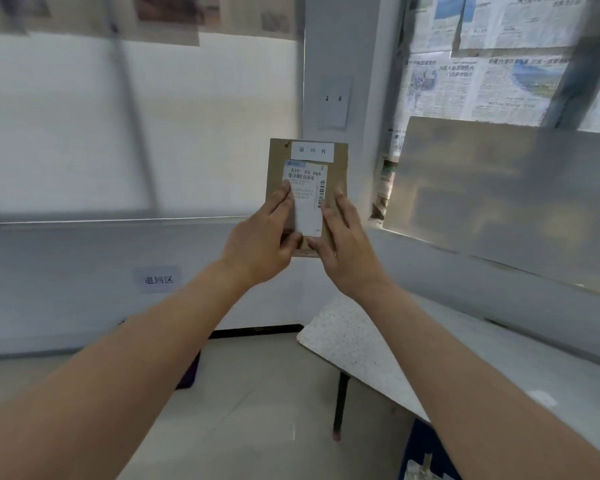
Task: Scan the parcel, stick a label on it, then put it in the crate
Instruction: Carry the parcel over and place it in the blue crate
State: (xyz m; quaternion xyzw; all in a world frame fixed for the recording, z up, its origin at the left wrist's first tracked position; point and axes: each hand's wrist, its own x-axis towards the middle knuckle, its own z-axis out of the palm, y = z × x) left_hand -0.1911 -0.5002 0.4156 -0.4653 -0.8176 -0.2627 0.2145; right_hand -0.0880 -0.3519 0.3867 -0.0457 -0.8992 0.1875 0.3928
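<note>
A small brown cardboard parcel [340, 168] is held upright in front of me at arm's length. It carries a white shipping label with barcodes [307, 195] and a smaller white label with printed characters [312, 151] along its top edge. My left hand [262, 237] grips the parcel's lower left, fingers lying over the shipping label. On the lower right side my right hand [343, 244] holds it, thumb on the front. No scanner or crate is in view.
A speckled white table [357, 344] with a dark leg stands below right. A large grey board [499, 195] leans against the newspaper-covered window. On the left wall hangs a paper sign [158, 279]. A blue object [426, 452] sits at the bottom right. Pale floor lies below.
</note>
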